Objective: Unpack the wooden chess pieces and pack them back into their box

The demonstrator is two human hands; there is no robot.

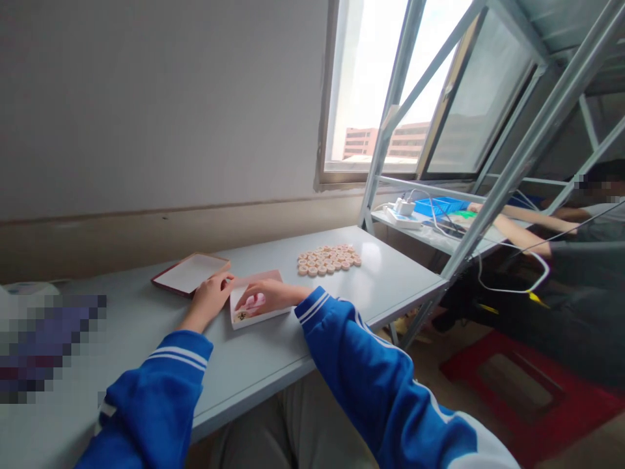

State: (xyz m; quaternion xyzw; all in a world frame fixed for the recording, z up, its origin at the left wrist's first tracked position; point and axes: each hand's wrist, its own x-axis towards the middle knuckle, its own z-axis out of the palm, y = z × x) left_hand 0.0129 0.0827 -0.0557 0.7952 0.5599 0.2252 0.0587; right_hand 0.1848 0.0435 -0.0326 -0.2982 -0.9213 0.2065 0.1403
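Note:
A shallow white box (260, 319) lies on the table in front of me. My left hand (211, 299) is at its left edge with fingers bent round the rim. Inside the box is my right hand (266, 296), fingers curled downward and closed; what they hold, if anything, is hidden. A round wooden piece with a dark character, like a Chinese chess piece (241, 316), shows in the box's near left corner, by my right fingertips. Something pink (254, 300) shows beneath that hand. Several similar round pieces (327, 260) stand grouped in rows to the right of the box.
A box lid (191, 272) with a red edge lies, white inside up, behind my left hand. The pale table (381, 273) ends at a metal bed frame (469, 241). Beyond it, a person's arms (525, 228) rest at another desk with a blue basket (442, 206).

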